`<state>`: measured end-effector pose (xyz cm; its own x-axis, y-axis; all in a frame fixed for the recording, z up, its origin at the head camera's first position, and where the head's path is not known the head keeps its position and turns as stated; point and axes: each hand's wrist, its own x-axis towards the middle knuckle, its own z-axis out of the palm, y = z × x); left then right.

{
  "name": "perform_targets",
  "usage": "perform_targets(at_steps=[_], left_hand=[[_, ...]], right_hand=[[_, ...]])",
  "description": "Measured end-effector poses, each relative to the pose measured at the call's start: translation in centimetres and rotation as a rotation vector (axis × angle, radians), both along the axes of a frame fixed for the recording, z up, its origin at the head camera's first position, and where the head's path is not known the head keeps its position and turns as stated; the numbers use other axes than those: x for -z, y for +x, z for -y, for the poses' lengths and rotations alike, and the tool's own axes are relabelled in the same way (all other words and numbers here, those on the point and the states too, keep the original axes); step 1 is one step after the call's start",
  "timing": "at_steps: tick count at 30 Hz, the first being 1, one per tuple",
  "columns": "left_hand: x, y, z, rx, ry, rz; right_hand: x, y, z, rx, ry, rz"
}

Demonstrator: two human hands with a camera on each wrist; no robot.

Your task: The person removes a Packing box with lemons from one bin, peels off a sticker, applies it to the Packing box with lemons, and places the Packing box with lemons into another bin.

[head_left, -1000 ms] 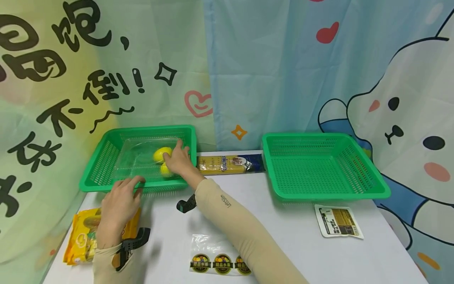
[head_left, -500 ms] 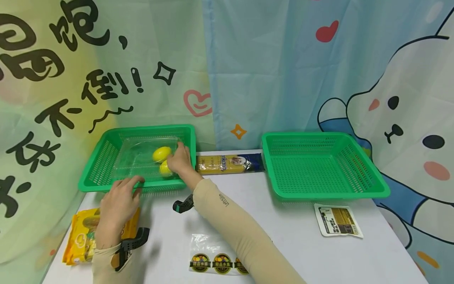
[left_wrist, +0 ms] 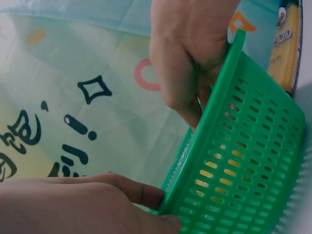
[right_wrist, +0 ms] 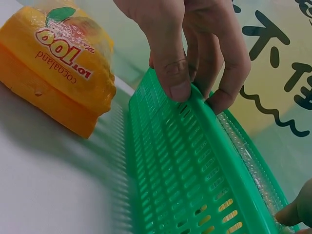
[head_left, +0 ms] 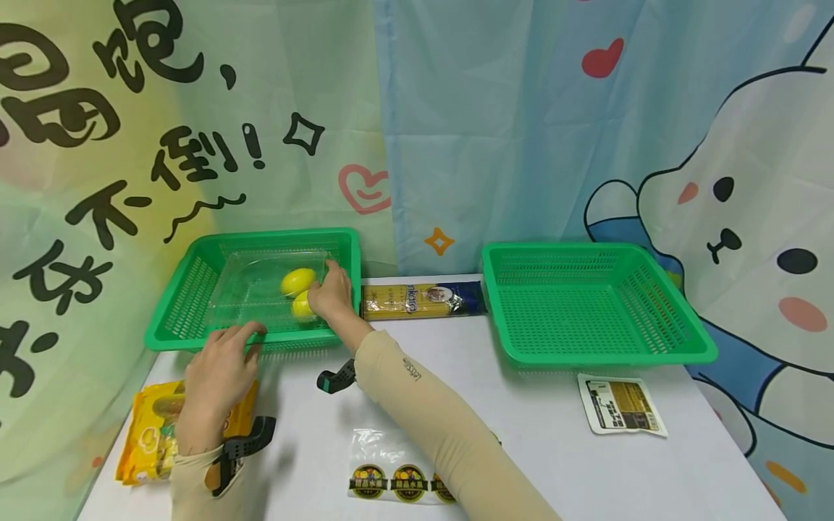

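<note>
Head view: both hands work at the left basket (head_left: 287,338), where a clear box (head_left: 241,289) lies with two lemons (head_left: 298,281) at its right end.
Left hand: the person's left hand (head_left: 220,369) grips the near rim, thumb against the outer wall and fingers hooked over inside, as the right wrist camera shows.
Right hand: this one (head_left: 332,295) reaches into the basket's right end, just beside the nearer lemon; a fingertip touches the box's edge. Whether it pinches there or merely presses, I can't tell.
Lemons: near each other, the nearer partly hidden by the hand; whether they lie in the box or under a lid isn't plain to me.
Step in hand: by my reading, handling the box within the basket, the left hand steadying the rim while the right manages the edge.
Next move: seems to call for a sure touch on that edge, without nudging the lemons; any lift would want the box level, or they could roll.
Rims: the near rim stands between the person and the box; the far one sits close to the curtain (head_left: 456,145), so there's little room behind.
Right side: pasta (head_left: 417,302) lies flat between the left basket and the right basket (head_left: 606,358), limiting sideways travel at table height.
Below: a yellow bag (head_left: 148,441) sits under the left wrist. The wider stretch of table (head_left: 300,434) runs between it and the pouch (head_left: 622,405), with a sticker bag (head_left: 409,483) and the right sleeve (head_left: 443,427) across it.
</note>
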<state>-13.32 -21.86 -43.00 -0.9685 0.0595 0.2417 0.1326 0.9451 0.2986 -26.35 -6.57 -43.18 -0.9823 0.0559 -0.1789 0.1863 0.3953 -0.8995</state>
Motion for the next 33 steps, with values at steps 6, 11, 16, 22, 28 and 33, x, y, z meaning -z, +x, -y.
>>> perform_targets(at_steps=[6, 11, 16, 22, 28, 33], left_hand=[[0.0, 0.0, -0.1, 0.003, 0.0, 0.007], [0.1, 0.0, -0.1, 0.007, -0.002, -0.004], [0.0, 0.0, -0.2, -0.001, -0.001, -0.003], [-0.1, 0.0, -0.3, -0.018, 0.02, 0.019], [0.0, -0.1, -0.3, -0.027, 0.034, 0.018], [0.1, -0.2, -0.4, -0.031, 0.035, 0.013]], right_hand=[[0.1, 0.1, -0.1, 0.006, -0.007, -0.013], [0.0, 0.2, -0.1, 0.015, -0.021, -0.022], [-0.2, 0.4, -0.3, 0.012, -0.012, -0.044], [-0.8, 0.6, -0.4, 0.004, 0.01, -0.069], [-1.2, 0.8, -0.7, 0.009, 0.011, -0.073], [-1.5, 1.0, -0.9, -0.001, 0.009, -0.077]])
